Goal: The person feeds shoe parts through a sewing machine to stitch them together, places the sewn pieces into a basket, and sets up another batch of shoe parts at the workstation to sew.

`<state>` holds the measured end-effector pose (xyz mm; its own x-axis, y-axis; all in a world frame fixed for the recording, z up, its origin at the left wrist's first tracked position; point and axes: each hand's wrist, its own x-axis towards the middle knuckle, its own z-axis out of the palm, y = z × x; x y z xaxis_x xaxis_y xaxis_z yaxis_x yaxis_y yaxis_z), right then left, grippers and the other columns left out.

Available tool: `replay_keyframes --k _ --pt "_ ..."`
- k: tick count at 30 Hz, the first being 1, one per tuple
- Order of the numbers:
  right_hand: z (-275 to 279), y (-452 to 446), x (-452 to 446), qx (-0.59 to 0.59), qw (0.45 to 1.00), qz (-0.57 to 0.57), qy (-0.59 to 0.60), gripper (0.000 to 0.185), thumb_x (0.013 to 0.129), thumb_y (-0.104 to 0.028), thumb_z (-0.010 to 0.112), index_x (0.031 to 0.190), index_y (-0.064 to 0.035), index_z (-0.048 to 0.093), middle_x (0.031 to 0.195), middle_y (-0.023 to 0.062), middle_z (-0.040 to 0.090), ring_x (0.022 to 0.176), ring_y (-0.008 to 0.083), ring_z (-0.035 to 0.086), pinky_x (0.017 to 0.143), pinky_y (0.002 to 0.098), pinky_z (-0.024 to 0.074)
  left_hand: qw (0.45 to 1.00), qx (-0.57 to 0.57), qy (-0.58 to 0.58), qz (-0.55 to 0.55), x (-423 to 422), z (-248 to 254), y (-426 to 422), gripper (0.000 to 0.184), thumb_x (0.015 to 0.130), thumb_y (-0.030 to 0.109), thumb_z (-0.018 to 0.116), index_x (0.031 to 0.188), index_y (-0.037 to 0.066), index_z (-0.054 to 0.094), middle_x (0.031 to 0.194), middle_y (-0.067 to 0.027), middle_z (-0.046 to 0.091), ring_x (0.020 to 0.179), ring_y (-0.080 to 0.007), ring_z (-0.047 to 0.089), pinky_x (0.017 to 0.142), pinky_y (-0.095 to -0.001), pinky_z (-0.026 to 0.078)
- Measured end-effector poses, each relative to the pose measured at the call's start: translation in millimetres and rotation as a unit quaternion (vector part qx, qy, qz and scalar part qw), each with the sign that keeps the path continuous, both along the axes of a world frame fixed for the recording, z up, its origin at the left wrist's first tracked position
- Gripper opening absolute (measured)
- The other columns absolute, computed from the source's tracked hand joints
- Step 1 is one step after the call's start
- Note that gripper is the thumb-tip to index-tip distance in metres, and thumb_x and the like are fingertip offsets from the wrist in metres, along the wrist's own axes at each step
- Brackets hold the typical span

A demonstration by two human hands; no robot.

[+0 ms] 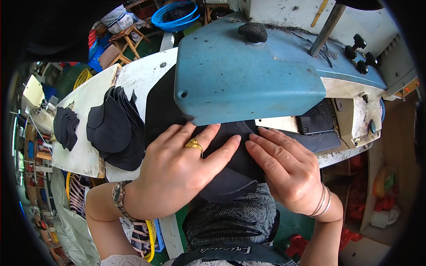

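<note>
Head view: touching black cloth [227,182] with open left fingers [206,136], open right fingers [277,150]; near black stack [116,128] at 9 o'clock, blue machine [248,71] at 12.

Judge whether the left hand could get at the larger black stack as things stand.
Probably yes: the left hand is close to the larger black stack and nothing visible blocks the way, though it would have to leave the black fabric.
</note>
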<state>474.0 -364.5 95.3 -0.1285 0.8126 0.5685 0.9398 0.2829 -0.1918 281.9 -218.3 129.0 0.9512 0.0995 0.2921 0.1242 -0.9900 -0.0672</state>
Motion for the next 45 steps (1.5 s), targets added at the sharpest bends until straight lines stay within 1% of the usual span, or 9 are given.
replay_keyframes --k 6,21,23,28,32,34,37,42,45 --pt "8.3 -5.8 1.9 -0.041 0.999 -0.009 -0.016 0.053 0.064 -0.007 0.065 0.115 0.0079 0.070 0.115 0.0192 0.068 0.105 0.0347 0.065 0.088 0.0437 0.0577 0.998 -0.042 -0.035 -0.024 1.6 -1.5 21.0 0.040 0.081 0.011 0.062 0.116 0.017 0.079 0.098 -0.0108 0.073 0.089 -0.0274 0.069 0.090 -0.0403 0.056" --pt "13.5 6.7 0.9 -0.067 0.997 -0.028 -0.005 0.054 0.064 0.003 0.064 0.118 0.0042 0.071 0.108 0.0160 0.061 0.100 0.0334 0.059 0.086 0.0426 0.0527 0.991 -0.037 -0.025 -0.123 11.6 4.2 96.5 0.028 0.063 0.002 0.071 0.090 0.008 0.074 0.102 -0.0083 0.073 0.097 -0.0346 0.068 0.084 -0.0442 0.056" --pt "9.4 10.8 6.0 -0.056 0.998 -0.015 -0.039 0.047 0.073 -0.008 0.062 0.116 0.0081 0.069 0.108 0.0162 0.058 0.099 0.0312 0.057 0.088 0.0404 0.0505 0.988 -0.077 -0.031 -0.127 13.4 1.0 103.7 0.031 0.062 0.004 0.072 0.093 0.007 0.074 0.105 -0.0096 0.073 0.103 -0.0356 0.066 0.094 -0.0461 0.053" --pt "16.2 18.5 6.5 -0.080 0.996 -0.020 -0.041 0.045 0.074 -0.008 0.062 0.116 0.0077 0.069 0.103 0.0152 0.056 0.099 0.0314 0.056 0.085 0.0404 0.0485 0.981 -0.147 -0.037 -0.124 19.8 -2.7 122.4 0.047 0.061 0.003 0.074 0.108 0.005 0.074 0.122 -0.0137 0.069 0.121 -0.0374 0.057 0.111 -0.0468 0.042" --pt "12.8 24.4 2.4 -0.060 0.997 -0.048 -0.014 0.054 0.069 0.008 0.066 0.121 -0.0030 0.073 0.109 0.0142 0.064 0.099 0.0326 0.061 0.089 0.0424 0.0498 0.988 -0.106 -0.019 -0.109 28.1 -17.2 156.5 0.047 0.073 0.006 0.077 0.120 0.006 0.071 0.136 -0.0155 0.061 0.132 -0.0384 0.048 0.117 -0.0453 0.037" --pt "4.3 27.5 7.7 -0.048 0.998 -0.025 0.019 0.045 0.071 0.002 0.067 0.116 0.0014 0.072 0.105 0.0155 0.061 0.098 0.0334 0.059 0.087 0.0423 0.0488 0.986 -0.125 -0.041 -0.104 30.6 -26.7 170.3 0.049 0.077 0.008 0.079 0.125 0.006 0.069 0.142 -0.0162 0.057 0.136 -0.0378 0.044 0.118 -0.0446 0.035" --pt "1.1 26.3 12.5 -0.012 0.996 -0.008 0.086 0.041 0.071 0.008 0.067 0.111 0.0017 0.073 0.100 0.0155 0.064 0.092 0.0330 0.062 0.085 0.0411 0.0499 0.973 -0.194 -0.092 -0.081 33.5 -33.6 177.5 0.045 0.076 0.002 0.079 0.121 0.005 0.071 0.138 -0.0164 0.059 0.135 -0.0377 0.045 0.116 -0.0440 0.037" --pt "-1.7 23.8 14.5 0.059 0.993 0.010 0.104 0.034 0.073 0.015 0.068 0.105 0.0043 0.072 0.088 0.0149 0.069 0.077 0.0304 0.065 0.073 0.0375 0.0529 0.992 -0.094 -0.046 -0.065 12.7 -22.4 169.3 0.048 0.065 -0.010 0.069 0.110 0.005 0.074 0.131 -0.0137 0.064 0.131 -0.0347 0.050 0.113 -0.0435 0.038" --pt "-7.8 21.9 16.8 0.088 0.989 0.014 0.122 0.032 0.072 0.009 0.071 0.103 0.0021 0.072 0.076 0.0082 0.058 0.068 0.0266 0.058 0.067 0.0368 0.0505 0.995 -0.048 -0.037 -0.084 -13.8 -9.0 135.0 0.046 0.068 -0.005 0.066 0.109 0.014 0.076 0.123 -0.0067 0.070 0.126 -0.0336 0.057 0.112 -0.0474 0.040"
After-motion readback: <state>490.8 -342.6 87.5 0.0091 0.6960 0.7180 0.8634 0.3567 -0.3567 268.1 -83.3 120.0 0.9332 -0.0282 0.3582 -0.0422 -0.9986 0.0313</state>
